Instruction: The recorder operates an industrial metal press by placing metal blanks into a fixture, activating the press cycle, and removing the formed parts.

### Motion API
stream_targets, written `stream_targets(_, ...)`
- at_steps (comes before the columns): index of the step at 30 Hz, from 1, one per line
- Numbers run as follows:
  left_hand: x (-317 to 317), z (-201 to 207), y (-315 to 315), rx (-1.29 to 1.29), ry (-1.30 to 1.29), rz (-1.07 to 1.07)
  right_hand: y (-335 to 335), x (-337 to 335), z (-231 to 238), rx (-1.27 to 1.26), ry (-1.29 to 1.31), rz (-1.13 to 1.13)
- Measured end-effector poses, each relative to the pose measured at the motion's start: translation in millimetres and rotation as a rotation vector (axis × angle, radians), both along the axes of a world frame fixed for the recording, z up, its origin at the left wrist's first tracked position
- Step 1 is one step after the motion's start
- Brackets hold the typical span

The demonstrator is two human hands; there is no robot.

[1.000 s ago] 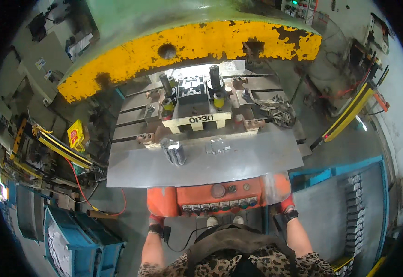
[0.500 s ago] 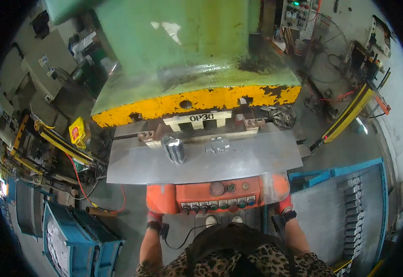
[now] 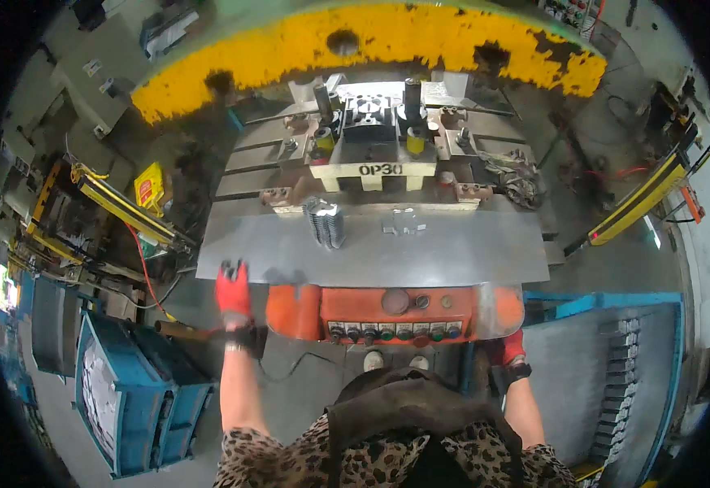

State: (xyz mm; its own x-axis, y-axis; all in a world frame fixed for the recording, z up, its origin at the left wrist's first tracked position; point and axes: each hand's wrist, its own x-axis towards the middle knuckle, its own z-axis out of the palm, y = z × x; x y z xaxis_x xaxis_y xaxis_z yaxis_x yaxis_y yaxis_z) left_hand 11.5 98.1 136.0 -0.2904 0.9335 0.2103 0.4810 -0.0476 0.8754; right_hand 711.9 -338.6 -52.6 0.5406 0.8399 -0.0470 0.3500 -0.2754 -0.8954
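Observation:
My left hand, in a red glove with dark fingertips, is raised off the left end of the orange control box. Its fingers point forward, apart and holding nothing, by the front left edge of the metal plate. At the box's right end, my right hand stays low in its red glove; its fingers are hidden. On the plate stand a stack of grey metal parts and, to its right, a single flat metal part. Behind them the press die shows, with dark guide posts.
Above the die hangs the chipped yellow press ram. Yellow guard posts flank the machine. Blue bins stand at lower left, and a blue-framed rack with a row of metal parts is at right. A rag bundle lies right of the die.
The press ram has gone up, uncovering the die. My left hand has lifted from the control box's left end and moved forward; my right hand stays by the right end. The view has shifted slightly.

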Motion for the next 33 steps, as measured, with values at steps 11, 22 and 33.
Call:
stream_targets(11, 238.1, 27.4, 75.1, -0.544, -0.69, -0.428, -76.3, -54.0, 59.4, -0.179, 0.456, -0.526)
stream_targets(22, 217.5, -3.3, 92.7, -0.46, -0.738, -0.532, -39.7, -146.5, 262.0, 0.026, 0.324, -0.367)
stream_targets(33, 200.3, 3.3, 92.8, -0.562, -0.582, -0.41, 425.3, -235.3, 255.8, 0.147, 0.594, 0.611)
